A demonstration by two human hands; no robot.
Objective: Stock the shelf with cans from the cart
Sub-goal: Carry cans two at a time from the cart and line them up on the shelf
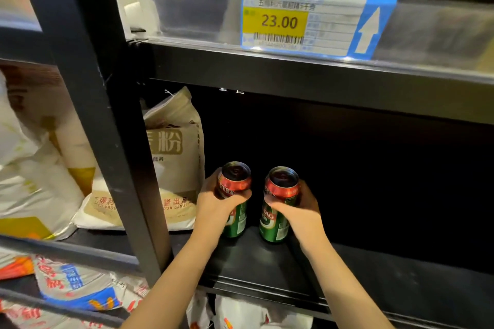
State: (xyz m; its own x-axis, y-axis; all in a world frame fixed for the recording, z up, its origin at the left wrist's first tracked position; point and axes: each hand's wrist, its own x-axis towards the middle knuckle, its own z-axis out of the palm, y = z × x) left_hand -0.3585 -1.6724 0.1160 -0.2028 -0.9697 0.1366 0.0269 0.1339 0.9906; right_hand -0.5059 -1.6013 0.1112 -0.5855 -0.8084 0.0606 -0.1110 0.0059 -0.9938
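So far only two green-and-red beer cans show on the black shelf (267,262), both just right of the flour bag (176,147): the left hand (213,208) has its fingers wrapped round the left can (235,195), and the right hand (296,211) grips the right can (278,203). Both stand upright, bases seemingly on the board, not yet released. Stocking looks barely begun; the shelf right of the flour bag is otherwise dark, and the cart is out of view.

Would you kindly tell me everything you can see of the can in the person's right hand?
The right can is a tall, metal-looking drinks can, red around the top and green below, with a partly hidden white-lettered logo. It stands about upright at the dark shelf, its base at the board, apart from the left can. The right hand grips its middle; its top looks unopened.
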